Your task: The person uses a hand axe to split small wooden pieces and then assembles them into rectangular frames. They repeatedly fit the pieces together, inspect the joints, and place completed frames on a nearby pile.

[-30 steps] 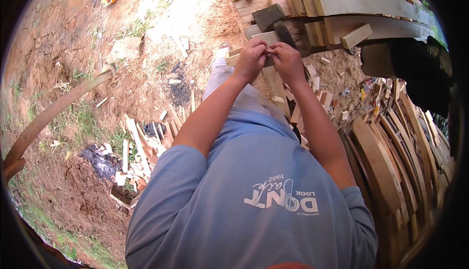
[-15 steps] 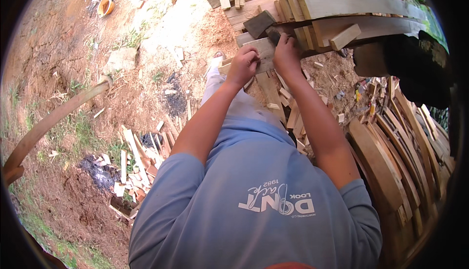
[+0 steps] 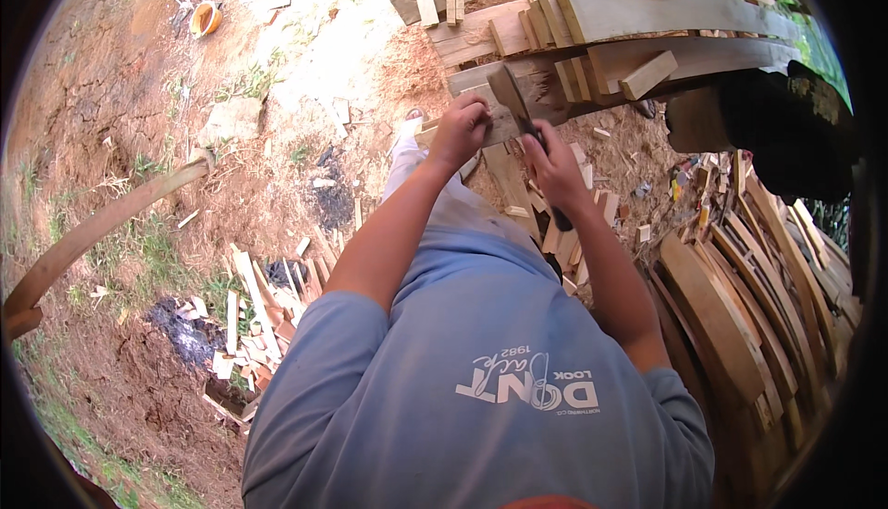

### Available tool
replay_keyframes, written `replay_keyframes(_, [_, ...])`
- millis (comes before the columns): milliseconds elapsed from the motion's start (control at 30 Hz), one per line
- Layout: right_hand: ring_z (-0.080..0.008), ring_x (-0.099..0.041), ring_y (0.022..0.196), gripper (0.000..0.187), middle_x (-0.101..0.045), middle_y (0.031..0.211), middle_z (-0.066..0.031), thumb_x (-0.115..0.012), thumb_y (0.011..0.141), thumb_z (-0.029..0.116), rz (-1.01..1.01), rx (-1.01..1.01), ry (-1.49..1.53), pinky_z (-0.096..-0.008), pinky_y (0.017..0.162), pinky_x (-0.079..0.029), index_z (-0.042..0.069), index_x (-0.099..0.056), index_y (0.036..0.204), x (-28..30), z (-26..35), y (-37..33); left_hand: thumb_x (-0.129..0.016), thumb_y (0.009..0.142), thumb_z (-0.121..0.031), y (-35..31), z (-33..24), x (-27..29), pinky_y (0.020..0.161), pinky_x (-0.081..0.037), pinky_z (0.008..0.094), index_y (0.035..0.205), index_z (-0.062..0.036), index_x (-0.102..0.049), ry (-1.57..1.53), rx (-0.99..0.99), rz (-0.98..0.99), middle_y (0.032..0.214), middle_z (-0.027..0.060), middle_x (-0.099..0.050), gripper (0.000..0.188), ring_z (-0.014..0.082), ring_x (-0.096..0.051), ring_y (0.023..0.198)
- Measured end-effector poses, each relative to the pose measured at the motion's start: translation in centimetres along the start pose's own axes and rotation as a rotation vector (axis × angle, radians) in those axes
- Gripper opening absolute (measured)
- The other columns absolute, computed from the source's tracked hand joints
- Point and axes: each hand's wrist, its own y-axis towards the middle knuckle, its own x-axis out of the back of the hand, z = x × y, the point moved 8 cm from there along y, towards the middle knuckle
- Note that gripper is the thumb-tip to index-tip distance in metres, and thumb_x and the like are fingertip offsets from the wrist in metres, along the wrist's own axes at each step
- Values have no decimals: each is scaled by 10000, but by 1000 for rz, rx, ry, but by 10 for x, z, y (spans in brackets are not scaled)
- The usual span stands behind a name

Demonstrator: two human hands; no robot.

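My right hand (image 3: 555, 169) is wrapped round the black handle of a broad-bladed chopping tool (image 3: 511, 95). Its dark blade is tilted over the end of a pale wooden board (image 3: 504, 125), and the handle's end sticks out below my fist. Whether the blade touches the wood I cannot tell. My left hand (image 3: 460, 128) rests at the left edge of that board, its fingers curled together. What they pinch, if anything, is too small to make out.
Long curved planks (image 3: 675, 12) lie stacked at the upper right, with a small wood block (image 3: 649, 74) on them. More curved boards (image 3: 712, 324) stand at the lower right. Wood offcuts (image 3: 254, 310) litter the ground left of me. An orange container (image 3: 205, 18) lies far left.
The chopping tool has turned from showing its flat blade to a narrower, slanted view. My right hand has drawn back toward me and slightly right; my left hand has barely moved.
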Motion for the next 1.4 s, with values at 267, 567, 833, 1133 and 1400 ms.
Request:
replay_keyframes(267, [-108,-539,603,313,-580,691,-21,-549,1121,283,-28,-75,125,-311,557,-431,6,-597,1261,-33,-71,-50,-691,778,82,0,1,0,823,-562,417,867,24,-635,-43,24,25,956,148,-670,120,364,-674,933])
replay_keyframes(567, [-93,-522,577,330,-571,688,-5,-530,1128,303,-48,-54,224,-287,540,-426,-1,-597,1236,-34,-69,-41,-701,788,70,3,-3,1,819,-564,415,852,21,-636,-13,-14,43,965,151,-673,104,369,-670,931])
replay_keyframes(833, [-73,-468,534,328,-537,711,8,-513,1140,308,-91,66,206,-253,489,-383,20,-561,1289,-27,-38,-55,-706,786,70,3,-1,1,836,-559,415,853,21,-640,-12,-7,50,974,156,-673,106,370,-666,940])
replay_keyframes(1133, [-171,-551,588,310,-583,683,-76,-563,1106,279,-80,33,13,-356,571,-443,-2,-583,1235,-26,-38,-52,-688,779,69,7,-6,4,841,-555,422,864,25,-636,40,-44,37,974,160,-671,109,374,-665,944])
replay_keyframes(1400, [-145,-547,576,331,-578,667,-51,-530,1122,316,-68,-89,123,-345,553,-440,14,-589,1246,-36,-69,-43,-718,810,37,0,11,-3,829,-574,397,889,20,-687,10,25,84,1025,130,-704,87,336,-699,954])
